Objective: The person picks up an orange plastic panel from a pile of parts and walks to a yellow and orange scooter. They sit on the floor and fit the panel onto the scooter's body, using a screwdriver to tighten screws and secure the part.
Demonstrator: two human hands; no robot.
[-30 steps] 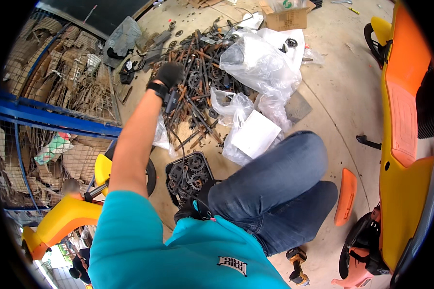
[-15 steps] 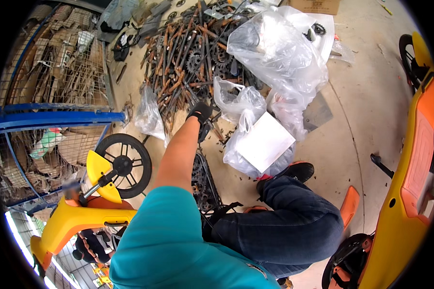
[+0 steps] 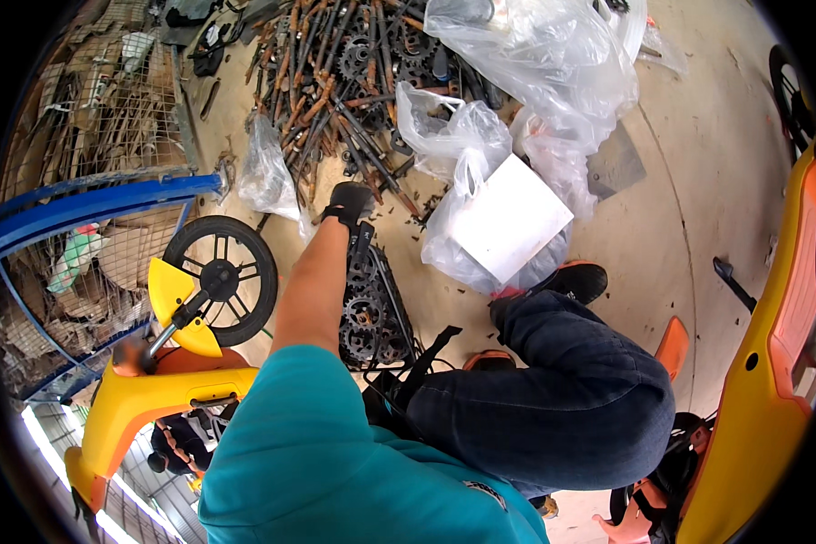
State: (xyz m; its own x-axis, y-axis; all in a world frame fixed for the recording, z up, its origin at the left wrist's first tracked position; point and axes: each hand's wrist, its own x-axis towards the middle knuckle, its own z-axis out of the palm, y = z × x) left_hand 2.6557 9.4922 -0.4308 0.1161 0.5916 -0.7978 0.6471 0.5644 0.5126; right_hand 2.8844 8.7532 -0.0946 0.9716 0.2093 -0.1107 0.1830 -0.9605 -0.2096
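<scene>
My left hand (image 3: 349,201), in a black glove, reaches forward to the far end of a black crate (image 3: 401,304). Toothed chainrings (image 3: 364,313) fill the crate. A dark, narrow piece (image 3: 363,241) shows just beneath the hand; whether I grip it cannot be made out, as the fingers are hidden. Beyond lies a heap of rusty metal rods (image 3: 322,95), with more chainrings (image 3: 358,56) among them. My right hand is out of sight.
A blue-framed wire cage (image 3: 109,210) and a yellow scooter (image 3: 131,408) with a black wheel (image 3: 219,281) stand left. Clear plastic bags (image 3: 553,72) and a white board (image 3: 512,218) lie ahead. Another yellow-orange scooter body (image 3: 752,399) is at right. A person (image 3: 179,444) is behind the left scooter.
My left hand has drawn back from the heap's near edge toward the crate, shifting slightly left. The view has tipped nearer, showing more of the crate and its chainrings.
</scene>
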